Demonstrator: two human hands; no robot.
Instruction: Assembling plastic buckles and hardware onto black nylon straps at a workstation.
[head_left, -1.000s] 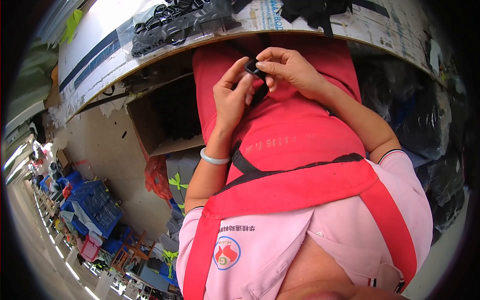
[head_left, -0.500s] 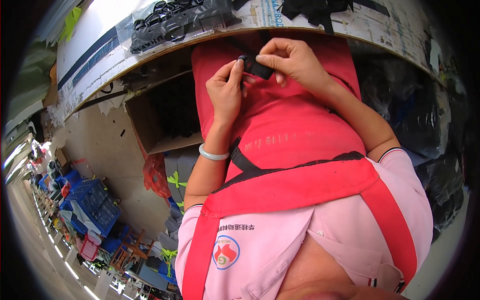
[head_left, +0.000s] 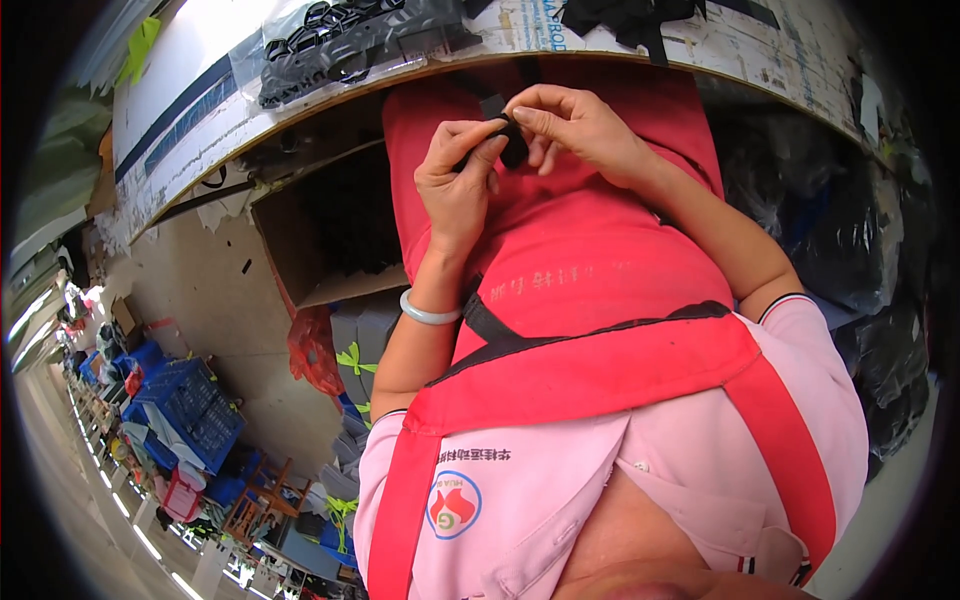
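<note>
Over my lap, on the red apron (head_left: pixel 590 235), both hands come together at a small black strap (head_left: pixel 514 150). My left hand (head_left: pixel 458 185) pinches it between thumb and forefinger. My right hand (head_left: pixel 580 130) grips the strap's upper end with thumb and forefinger, its other fingers curled beneath. A grey-black end of the strap (head_left: pixel 492 105) sticks up just above the fingertips. Part of the strap hangs down between the hands. My fingers cover much of it, so its full shape cannot be made out.
Beyond my lap runs a worktable edge (head_left: pixel 400 75). On it lie a clear bag of black parts (head_left: pixel 350 50) and black strap pieces (head_left: pixel 640 25). An open cardboard box (head_left: pixel 330 285) stands below at left. Dark plastic bags (head_left: pixel 840 240) sit at right; a blue crate (head_left: pixel 190 405) is farther left.
My hands have drawn closer together. The black strap, spread flat toward the right hand before, is now turned, with one end pointing up and the rest hanging between my fingers.
</note>
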